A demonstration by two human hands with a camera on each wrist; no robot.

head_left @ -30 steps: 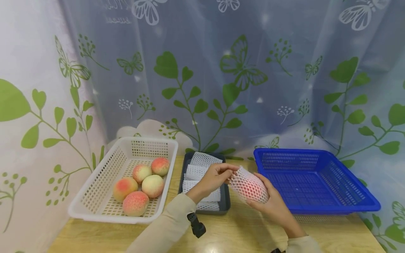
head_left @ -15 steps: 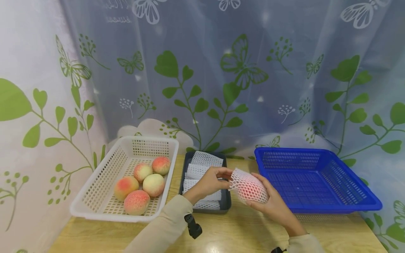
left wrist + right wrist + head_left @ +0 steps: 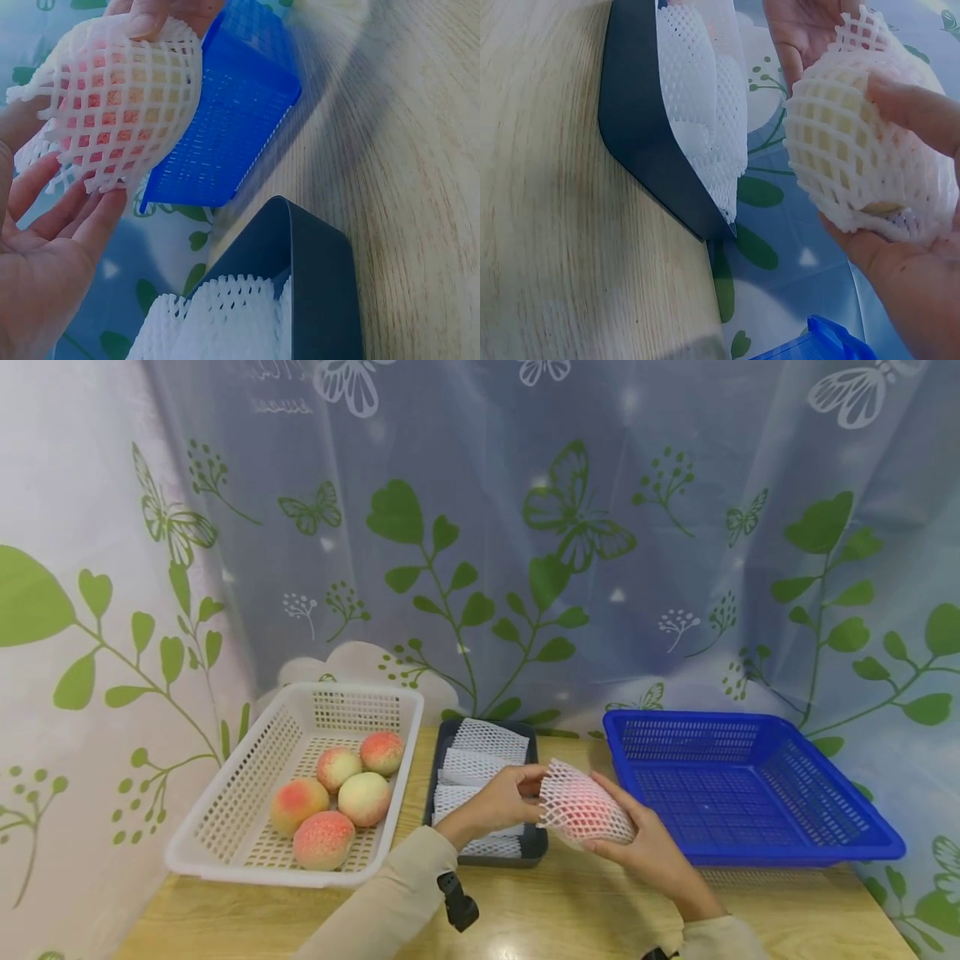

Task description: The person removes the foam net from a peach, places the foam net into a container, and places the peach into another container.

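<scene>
Between both hands, above the table, is a pink and pale-yellow peach (image 3: 112, 112) inside a white foam net (image 3: 573, 802). My right hand (image 3: 652, 847) grips the netted peach from the right, with its thumb and fingers on opposite sides. My left hand (image 3: 498, 806) holds the net's loose left edge, fingertips at the rim of the opening. In the left wrist view, its thumb passes behind the mesh edge while the other fingertips touch the lower edge. Below the left hand, a dark grey tray (image 3: 542, 843) holds several flat foam nets (image 3: 487, 739).
A white basket (image 3: 225, 793) with several bare peaches (image 3: 322, 841) stands at the left. At the right is a blue basket (image 3: 750, 852), close behind the right hand. Everything stands on a wooden table (image 3: 525, 918), with a leaf-patterned curtain (image 3: 465, 527) behind.
My left hand has moved slightly down along the net's opening, and the net's edge has shifted left and spread. The right hand keeps its grip on the peach.
</scene>
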